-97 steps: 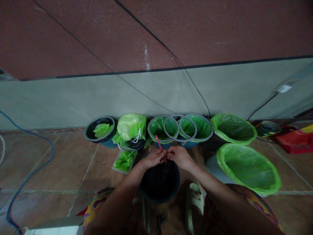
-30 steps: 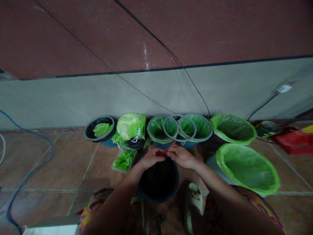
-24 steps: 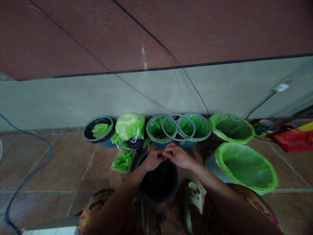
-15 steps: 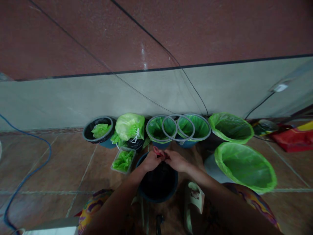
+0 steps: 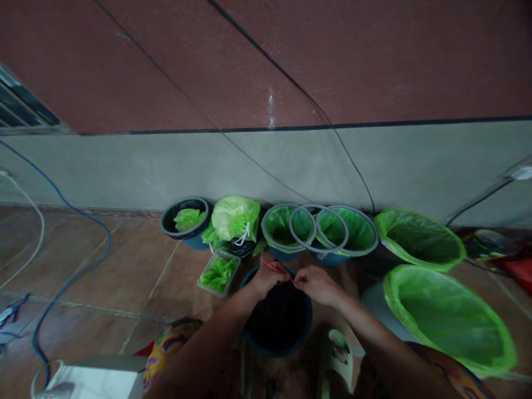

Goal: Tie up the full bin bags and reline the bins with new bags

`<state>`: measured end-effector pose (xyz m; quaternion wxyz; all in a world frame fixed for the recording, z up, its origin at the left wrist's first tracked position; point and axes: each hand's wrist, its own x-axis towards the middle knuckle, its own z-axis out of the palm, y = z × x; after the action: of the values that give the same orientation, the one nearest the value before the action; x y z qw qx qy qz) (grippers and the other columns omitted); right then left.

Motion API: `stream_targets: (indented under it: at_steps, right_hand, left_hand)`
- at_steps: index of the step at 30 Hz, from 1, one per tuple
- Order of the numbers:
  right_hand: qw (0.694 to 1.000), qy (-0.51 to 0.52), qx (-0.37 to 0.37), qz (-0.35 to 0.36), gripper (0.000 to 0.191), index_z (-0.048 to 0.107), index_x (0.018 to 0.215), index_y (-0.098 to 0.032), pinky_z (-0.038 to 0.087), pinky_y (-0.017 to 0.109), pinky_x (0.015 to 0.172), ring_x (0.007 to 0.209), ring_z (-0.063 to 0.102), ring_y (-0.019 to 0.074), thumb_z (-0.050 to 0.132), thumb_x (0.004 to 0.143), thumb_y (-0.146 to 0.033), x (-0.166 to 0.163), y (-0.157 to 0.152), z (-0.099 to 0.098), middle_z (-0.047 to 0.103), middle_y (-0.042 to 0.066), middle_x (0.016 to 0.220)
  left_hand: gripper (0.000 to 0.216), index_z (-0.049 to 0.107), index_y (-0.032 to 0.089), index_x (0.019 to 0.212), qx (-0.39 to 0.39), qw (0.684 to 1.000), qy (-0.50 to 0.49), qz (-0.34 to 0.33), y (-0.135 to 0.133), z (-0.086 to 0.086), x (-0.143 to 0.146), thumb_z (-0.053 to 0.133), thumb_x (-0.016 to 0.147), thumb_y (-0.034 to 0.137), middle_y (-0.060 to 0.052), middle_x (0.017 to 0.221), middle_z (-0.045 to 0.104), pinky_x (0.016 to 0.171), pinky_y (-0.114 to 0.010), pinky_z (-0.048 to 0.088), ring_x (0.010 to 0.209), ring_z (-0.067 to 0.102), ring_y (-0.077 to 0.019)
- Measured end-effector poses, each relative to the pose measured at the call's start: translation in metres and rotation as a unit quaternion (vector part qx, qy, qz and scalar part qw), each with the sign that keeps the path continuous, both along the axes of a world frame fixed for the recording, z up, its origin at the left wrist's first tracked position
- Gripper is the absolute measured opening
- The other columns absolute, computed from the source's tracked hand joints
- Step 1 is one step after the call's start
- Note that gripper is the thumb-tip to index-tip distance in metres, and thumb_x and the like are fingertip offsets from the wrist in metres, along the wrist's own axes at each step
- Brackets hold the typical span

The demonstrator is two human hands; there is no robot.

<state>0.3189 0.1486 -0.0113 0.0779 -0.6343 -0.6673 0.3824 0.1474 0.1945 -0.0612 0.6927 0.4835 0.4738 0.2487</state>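
Observation:
A dark blue bin (image 5: 277, 352) stands between my feet, its inside too dark to make out. Above its far rim, my left hand (image 5: 270, 279) is closed on a thin red string (image 5: 272, 266), part of which sticks out past the fingers. Just to the right, my right hand (image 5: 316, 284) pinches a small red bit beside the left fingertips, seemingly the same string. What the string is attached to is hidden in the dark. Left of the bin sits a clear plastic tub (image 5: 219, 273) of crumpled green bags.
Along the wall stand a black-lined bin (image 5: 185, 201), a tied green bag (image 5: 236, 215), two green-lined bins (image 5: 282, 255) (image 5: 353, 252) with loose grey rings (image 5: 302, 206) over them. Two larger green-lined bins (image 5: 419, 244) (image 5: 449, 316) are at right. A blue cable (image 5: 108, 244) crosses the left floor.
The view has swung left, so things sit further right in the picture. My hands have come slightly apart, and a length of red string now shows above the left hand.

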Motion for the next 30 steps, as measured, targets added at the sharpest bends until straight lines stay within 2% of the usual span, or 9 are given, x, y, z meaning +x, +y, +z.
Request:
stream_targets:
  at_steps: [3,6,8,10,14,17,21,26,30]
  right_hand:
    - [1.000,-0.016,0.001,0.010,0.024,0.079,0.085,-0.019,0.040,0.026,0.068,0.075,0.065,0.0165,0.056,0.080,-0.021,0.001,0.001,-0.008,0.075,0.005,0.080]
    - [0.999,-0.038,0.012,-0.008,0.027,0.078,0.092,-0.018,0.042,0.027,0.074,0.082,0.065,0.0178,0.053,0.081,-0.017,0.001,0.004,-0.015,0.075,0.006,0.088]
    - [0.999,-0.029,0.028,-0.020,0.030,0.075,0.099,-0.017,0.043,0.026,0.078,0.089,0.066,0.0178,0.050,0.082,-0.013,0.000,0.005,-0.018,0.075,0.008,0.096]
    - [0.999,-0.001,0.032,-0.027,0.032,0.071,0.103,-0.015,0.044,0.025,0.079,0.089,0.066,0.0167,0.046,0.085,-0.010,-0.003,0.005,-0.022,0.074,0.008,0.099]
    - [0.997,0.064,0.011,-0.049,0.029,0.066,0.102,-0.013,0.045,0.023,0.067,0.071,0.064,0.0134,0.041,0.088,-0.008,-0.008,0.003,-0.033,0.072,0.008,0.090]
    - [0.991,0.112,-0.007,-0.078,0.028,0.066,0.098,-0.014,0.043,0.021,0.058,0.061,0.062,0.0114,0.040,0.088,-0.007,-0.010,0.002,-0.039,0.069,0.004,0.079]
    - [0.983,0.140,-0.043,-0.108,0.026,0.066,0.086,-0.015,0.042,0.020,0.052,0.056,0.061,0.0107,0.041,0.090,-0.011,-0.010,0.002,-0.040,0.066,0.002,0.073]
    - [0.981,0.127,-0.070,-0.131,0.024,0.067,0.083,-0.015,0.044,0.019,0.053,0.061,0.064,0.0114,0.044,0.090,-0.015,-0.009,0.003,-0.035,0.067,0.002,0.073]
    - [0.994,0.033,-0.033,-0.095,0.027,0.072,0.084,-0.015,0.046,0.021,0.062,0.071,0.067,0.0133,0.045,0.089,-0.014,-0.007,0.003,-0.027,0.073,0.006,0.081]
  left_hand:
    - [0.004,0.065,0.016,0.062,0.132,0.987,0.082,-0.044,0.000,0.002,0.001,0.069,0.060,0.014,0.002,0.061,0.064,0.061,-0.023,0.043,0.060,0.055,-0.0107]
    - [0.011,0.069,0.018,0.066,0.245,0.956,0.138,-0.089,0.000,0.003,0.002,0.062,0.067,0.010,0.001,0.067,0.067,0.068,-0.023,0.045,0.067,0.059,-0.0124]
    - [0.015,0.071,0.018,0.073,0.279,0.947,0.128,-0.090,-0.001,0.001,0.004,0.059,0.072,0.009,0.001,0.072,0.069,0.071,-0.023,0.047,0.071,0.061,-0.0130]
    - [0.019,0.071,0.018,0.080,0.290,0.948,0.102,-0.087,-0.002,-0.004,0.006,0.055,0.075,0.008,0.000,0.076,0.071,0.073,-0.023,0.049,0.074,0.063,-0.0133]
    - [0.028,0.071,0.018,0.088,0.316,0.943,0.081,-0.067,-0.007,-0.015,0.008,0.053,0.074,0.001,-0.002,0.086,0.073,0.080,-0.026,0.051,0.082,0.065,-0.0147]
    - [0.025,0.071,0.018,0.090,0.332,0.939,0.079,-0.040,-0.012,-0.021,0.010,0.052,0.080,0.003,-0.003,0.089,0.072,0.082,-0.027,0.051,0.085,0.066,-0.0152]
    - [0.016,0.068,0.018,0.087,0.322,0.940,0.113,-0.014,-0.017,-0.023,0.010,0.055,0.083,0.008,-0.002,0.084,0.069,0.079,-0.026,0.050,0.081,0.064,-0.0139]
    - [0.012,0.063,0.018,0.076,0.267,0.955,0.129,-0.022,-0.016,-0.018,0.010,0.057,0.082,0.010,0.002,0.072,0.064,0.070,-0.022,0.048,0.070,0.061,-0.0119]
    - [0.009,0.065,0.019,0.076,0.244,0.956,0.154,-0.058,-0.013,-0.013,0.009,0.059,0.083,0.015,0.002,0.071,0.065,0.068,-0.023,0.047,0.068,0.061,-0.0122]
